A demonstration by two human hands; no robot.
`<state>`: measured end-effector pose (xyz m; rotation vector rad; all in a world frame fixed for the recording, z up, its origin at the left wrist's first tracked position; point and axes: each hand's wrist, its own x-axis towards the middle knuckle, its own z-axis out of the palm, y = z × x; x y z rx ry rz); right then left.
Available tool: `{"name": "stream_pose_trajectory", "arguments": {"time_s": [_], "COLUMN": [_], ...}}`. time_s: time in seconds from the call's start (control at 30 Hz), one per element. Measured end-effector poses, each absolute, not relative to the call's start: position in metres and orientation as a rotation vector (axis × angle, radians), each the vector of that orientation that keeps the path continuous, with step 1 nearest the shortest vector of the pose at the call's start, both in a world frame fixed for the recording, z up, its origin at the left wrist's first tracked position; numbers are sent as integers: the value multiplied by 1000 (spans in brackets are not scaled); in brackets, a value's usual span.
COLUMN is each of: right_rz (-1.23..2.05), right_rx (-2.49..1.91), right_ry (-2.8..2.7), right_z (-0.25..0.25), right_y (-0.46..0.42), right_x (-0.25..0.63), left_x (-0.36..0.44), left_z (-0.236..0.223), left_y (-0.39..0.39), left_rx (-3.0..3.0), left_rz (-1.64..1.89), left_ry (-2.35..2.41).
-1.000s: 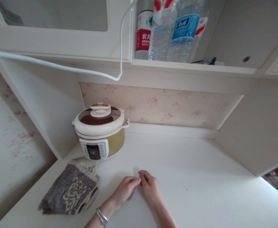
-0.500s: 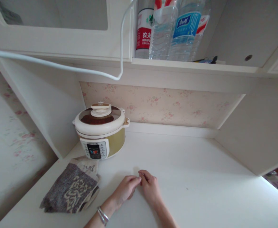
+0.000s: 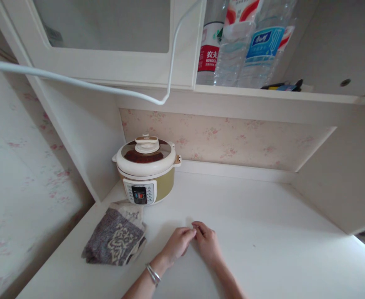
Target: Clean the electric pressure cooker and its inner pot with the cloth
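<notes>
My left hand (image 3: 178, 244), with a silver bracelet (image 3: 153, 275) on its wrist, meets my right hand (image 3: 208, 245) fingertip to fingertip just above the white countertop (image 3: 263, 232). Both hands are closed in a pinch; whatever may be between the fingers is too small to make out. Left of them lies a folded grey and beige patterned cloth (image 3: 115, 236), apart from my left hand. Behind the cloth stands a pressure cooker (image 3: 147, 170) with a white lid and a green body, its lid on.
A white cable (image 3: 107, 88) hangs across the upper left, in front of the cupboard (image 3: 182, 70). Several plastic bottles (image 3: 235, 50) stand on the open shelf above. White side panels (image 3: 331, 174) bound the counter, and a tiny speck (image 3: 253, 245) lies on it.
The camera has turned left, so everything sits further right in view. My hands stay pinched together in the same place over the counter.
</notes>
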<state>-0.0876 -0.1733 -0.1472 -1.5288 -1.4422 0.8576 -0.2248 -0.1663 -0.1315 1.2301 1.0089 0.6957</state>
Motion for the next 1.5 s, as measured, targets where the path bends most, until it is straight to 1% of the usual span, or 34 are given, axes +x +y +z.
{"name": "stream_pose_trajectory", "arguments": {"time_s": [0.13,0.23,0.33,0.47,0.63,0.8,1.03,1.27,1.5], "right_rz": [1024,1194,1240,1221,1202,1084,958,941,882], "right_rx": [-1509,-1503,-1475,-1458,-1485,-1551,-1571,-1617,-1726], "right_ry": [-1204,-977,-1040,-1144,-1199,-1252,-1325,-1286,-1238], "right_z": [-140,-118,-78,-23,17,19,6,6,20], "right_y": [-161,-140,-107,-46,30,64,54,32,34], "right_x": [-86,-83,-88,-110,-148,-170,-163,-134,-76], "left_x": [-227,-228,-229,-231,-235,-235,-235,-238,-243], "left_z": [-126,-124,-126,-128,-124,-125,-127,-131,-129], "left_y": [-166,-164,-163,-162,-159,-157,-155,-156,-156], "left_rx": [1261,1286,1294,1288,1301,1284,1257,1217,1189], "left_rz": [680,635,602,604,588,605,608,616,651], "left_ry": [1033,1052,1024,959,969,966,948,930,931]}}
